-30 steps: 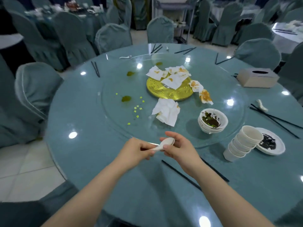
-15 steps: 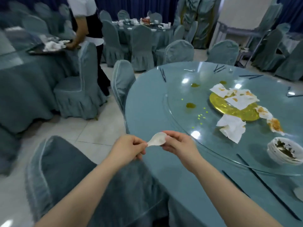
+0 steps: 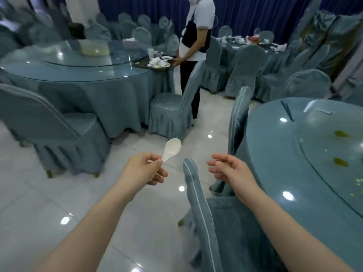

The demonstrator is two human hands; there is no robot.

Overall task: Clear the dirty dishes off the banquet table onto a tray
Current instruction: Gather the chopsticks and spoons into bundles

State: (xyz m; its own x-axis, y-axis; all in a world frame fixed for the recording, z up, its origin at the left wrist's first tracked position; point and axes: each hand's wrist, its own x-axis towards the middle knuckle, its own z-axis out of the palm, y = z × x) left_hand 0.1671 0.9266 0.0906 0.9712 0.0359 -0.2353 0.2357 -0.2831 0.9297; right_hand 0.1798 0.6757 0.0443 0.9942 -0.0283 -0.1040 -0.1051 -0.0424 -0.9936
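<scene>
Pinching spoon handle, left hand angles bowl up-right; right hand loose, empty.

Spoon pinched by the left hand above the floor, right hand right of it over a chair, banquet table further right, tray far beyond the spoon on another table.

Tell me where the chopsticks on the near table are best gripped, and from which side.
The dark chopsticks lie flat as a near-parallel pair by the far rim of the near table. Probably best to come from above and pinch across both sticks near mid-length, so they lift together and level. The free right hand is nearer; the left hand holds the white spoon.
</scene>
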